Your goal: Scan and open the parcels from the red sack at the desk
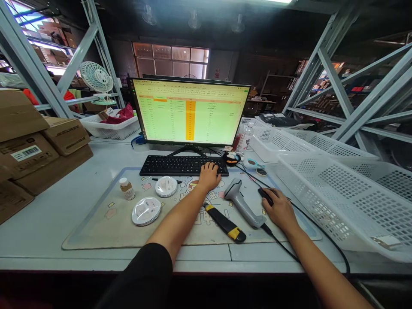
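My left hand (210,175) rests on the right part of a black keyboard (170,166), its fingers spread over the keys. Under my right hand (280,208) is a black computer mouse (265,196), with the fingers curved over it. A grey barcode scanner (243,204) lies between my two arms, its cable running toward the front edge. Beside it is a black and yellow utility knife (225,223). Behind the keyboard stands a monitor (161,116) showing a spreadsheet with an orange column.
Two stacks of round white discs (146,211) and a small bottle (127,189) are on the desk mat (96,227). Cardboard boxes (25,154) are piled at left. White plastic baskets (325,197) line the right side. A water bottle (245,139) stands beside the monitor.
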Available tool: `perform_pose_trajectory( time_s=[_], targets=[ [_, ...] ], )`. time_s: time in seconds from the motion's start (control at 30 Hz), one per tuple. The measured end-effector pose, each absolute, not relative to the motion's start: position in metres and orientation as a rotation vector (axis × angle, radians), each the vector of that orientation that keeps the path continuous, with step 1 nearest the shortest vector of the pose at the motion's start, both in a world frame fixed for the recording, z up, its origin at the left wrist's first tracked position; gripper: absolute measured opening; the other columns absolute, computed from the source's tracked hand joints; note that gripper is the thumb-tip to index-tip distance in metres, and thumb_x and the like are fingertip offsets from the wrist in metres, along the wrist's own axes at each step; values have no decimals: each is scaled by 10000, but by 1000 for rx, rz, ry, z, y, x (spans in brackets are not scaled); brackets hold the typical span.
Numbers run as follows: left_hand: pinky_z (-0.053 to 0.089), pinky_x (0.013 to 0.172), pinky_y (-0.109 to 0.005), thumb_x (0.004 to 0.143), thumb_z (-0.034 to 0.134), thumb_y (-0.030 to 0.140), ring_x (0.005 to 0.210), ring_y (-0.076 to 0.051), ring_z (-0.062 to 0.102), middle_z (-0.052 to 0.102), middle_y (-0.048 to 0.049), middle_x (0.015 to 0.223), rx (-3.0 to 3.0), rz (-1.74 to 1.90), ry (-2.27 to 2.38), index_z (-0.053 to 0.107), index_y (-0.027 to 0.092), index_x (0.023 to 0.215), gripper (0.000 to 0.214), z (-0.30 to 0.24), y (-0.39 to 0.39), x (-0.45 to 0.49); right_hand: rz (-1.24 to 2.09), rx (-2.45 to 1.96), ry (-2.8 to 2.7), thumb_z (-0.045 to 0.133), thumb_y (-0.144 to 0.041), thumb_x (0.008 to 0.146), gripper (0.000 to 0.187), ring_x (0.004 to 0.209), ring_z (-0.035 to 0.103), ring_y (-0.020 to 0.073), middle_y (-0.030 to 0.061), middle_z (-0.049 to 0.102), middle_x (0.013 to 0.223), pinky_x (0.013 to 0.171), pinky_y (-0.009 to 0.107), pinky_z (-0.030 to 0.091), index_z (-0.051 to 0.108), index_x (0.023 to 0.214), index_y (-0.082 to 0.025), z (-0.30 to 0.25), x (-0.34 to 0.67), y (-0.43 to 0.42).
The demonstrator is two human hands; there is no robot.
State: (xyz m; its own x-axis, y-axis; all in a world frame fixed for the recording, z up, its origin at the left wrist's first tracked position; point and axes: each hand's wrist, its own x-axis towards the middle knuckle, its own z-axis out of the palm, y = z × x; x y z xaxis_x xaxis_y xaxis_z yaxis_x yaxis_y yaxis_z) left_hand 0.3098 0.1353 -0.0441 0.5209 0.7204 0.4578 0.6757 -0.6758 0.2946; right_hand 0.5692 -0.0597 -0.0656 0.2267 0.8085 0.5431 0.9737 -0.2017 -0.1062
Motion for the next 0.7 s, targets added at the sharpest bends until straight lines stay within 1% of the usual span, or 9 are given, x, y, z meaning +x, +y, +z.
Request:
perform_pose_trajectory(
  time_s=[0.13,0.33,0.47,0.7],
  targets=[
    [349,1150,-484,965,557,315,1382,-327,429,575,-125,1437,2670,862,1235,625,191,1270,337,-43,135,310,-528,-2085,-1640,457,-375,961,467,1135,637,332,155,620,1337,993,518,525,682,1333,-203,-67,570,-59],
    [358,1145,-485,961,564,310,1375,-333,427,571,-143,1435,2669,862,1231,623,156,1269,349,-40,132,309,-509,-2085,-1645,457,-380,961,467,1156,635,325,144,619,1345,1002,509,526,681,1335,-212,-68,571,-59],
    [361,1140,-487,967,557,318,1372,-328,429,572,-136,1422,2666,869,1222,622,177,1270,340,-41,132,308,-506,-2084,-1635,469,-374,953,462,1147,640,325,144,621,1345,987,517,538,678,1336,-219,-66,570,-59],
    [369,1145,-490,958,567,293,1359,-319,448,576,-143,1422,2633,913,1215,630,178,1256,326,-39,131,309,-523,-2006,-1701,481,-405,944,457,1136,661,313,121,644,1320,982,506,560,687,1323,-254,-69,573,-59]
  ],
)
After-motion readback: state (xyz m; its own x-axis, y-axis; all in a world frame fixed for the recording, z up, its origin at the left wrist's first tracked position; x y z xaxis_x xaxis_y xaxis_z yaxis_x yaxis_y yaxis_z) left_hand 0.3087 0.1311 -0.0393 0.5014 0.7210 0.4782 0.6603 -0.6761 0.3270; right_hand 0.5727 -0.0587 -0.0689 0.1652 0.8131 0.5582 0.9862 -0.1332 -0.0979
